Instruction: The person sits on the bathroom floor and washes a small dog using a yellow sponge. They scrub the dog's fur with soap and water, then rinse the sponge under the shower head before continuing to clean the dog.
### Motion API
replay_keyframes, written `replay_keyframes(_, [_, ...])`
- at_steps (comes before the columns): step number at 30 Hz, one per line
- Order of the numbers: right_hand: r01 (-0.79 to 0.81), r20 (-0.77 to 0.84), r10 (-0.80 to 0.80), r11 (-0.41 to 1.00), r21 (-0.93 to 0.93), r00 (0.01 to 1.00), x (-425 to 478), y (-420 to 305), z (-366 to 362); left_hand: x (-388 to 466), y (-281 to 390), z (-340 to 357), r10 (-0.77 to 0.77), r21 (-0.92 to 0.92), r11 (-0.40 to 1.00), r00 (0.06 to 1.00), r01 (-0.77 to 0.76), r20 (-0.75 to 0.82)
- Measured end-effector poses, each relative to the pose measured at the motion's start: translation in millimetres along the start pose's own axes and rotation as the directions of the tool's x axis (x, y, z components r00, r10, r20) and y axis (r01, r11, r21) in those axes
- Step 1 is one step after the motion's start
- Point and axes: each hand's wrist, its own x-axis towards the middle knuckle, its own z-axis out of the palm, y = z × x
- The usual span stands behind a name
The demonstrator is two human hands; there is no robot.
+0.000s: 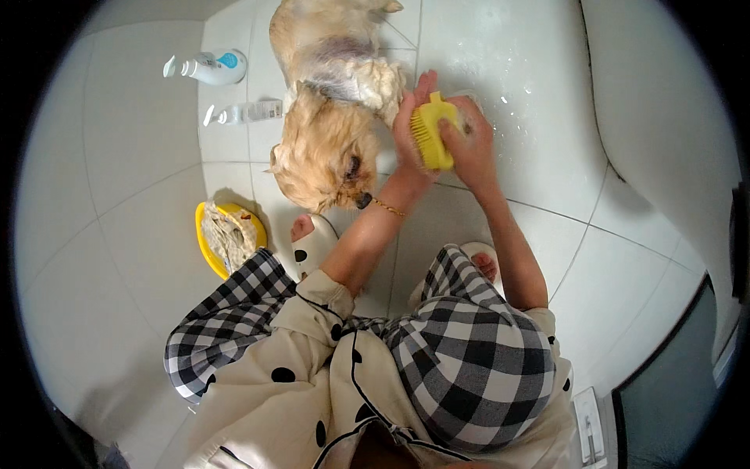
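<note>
A yellow bristle brush (433,133) is in my right hand (473,138), its bristles turned left. My left hand (405,132) is close against the bristle side, its fingers extended upward and blurred. The brush covers its palm, so what it may hold is hidden. A wet, tan dog (328,140) is at the upper middle, its head lowered beside my left forearm. Pale, wet fur on its foreleg (384,88) reaches towards my left hand. Whitish lather shows around my right fingers.
A white pump bottle (220,67) and a smaller clear pump bottle (258,111) are at the upper left, by the tiled wall (135,117). A yellow basin (202,240) with cloth in it is near my left knee. Water drops dot the floor tiles (510,117); a white fixture (650,88) curves along the right.
</note>
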Motion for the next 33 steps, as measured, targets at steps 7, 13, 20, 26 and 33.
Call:
replay_keyframes(7, [-0.09, 0.008, 0.09, 0.995, 0.041, 0.996, 4, 10, -6, 4, -2, 4, 0.079, 0.139, 0.987, 0.996, -0.083, 0.035])
replay_keyframes(13, [0.012, 0.008, -0.011, 0.992, -0.124, 1.0, -2, 24, -2, 2, 5, 4, 0.041, 0.121, 0.992, 0.999, -0.045, 0.034])
replay_keyframes(20, [-0.422, 0.351, 0.351, 0.149, 0.894, 0.868, 42, 67, -33, 2, 7, -12, 0.102, 0.544, 0.836, 0.995, -0.08, -0.01])
replay_keyframes(26, [-0.422, 0.426, 0.329, -0.087, 0.902, 0.843, 77, 64, -12, -7, 29, -37, 0.051, 0.772, 0.634, 0.998, -0.051, 0.025])
replay_keyframes(33, [-0.464, 0.469, 0.236, 0.757, 0.46, 0.851, 147, 53, 60, -6, 53, -55, 0.029, 0.81, 0.577, 0.989, 0.102, -0.145])
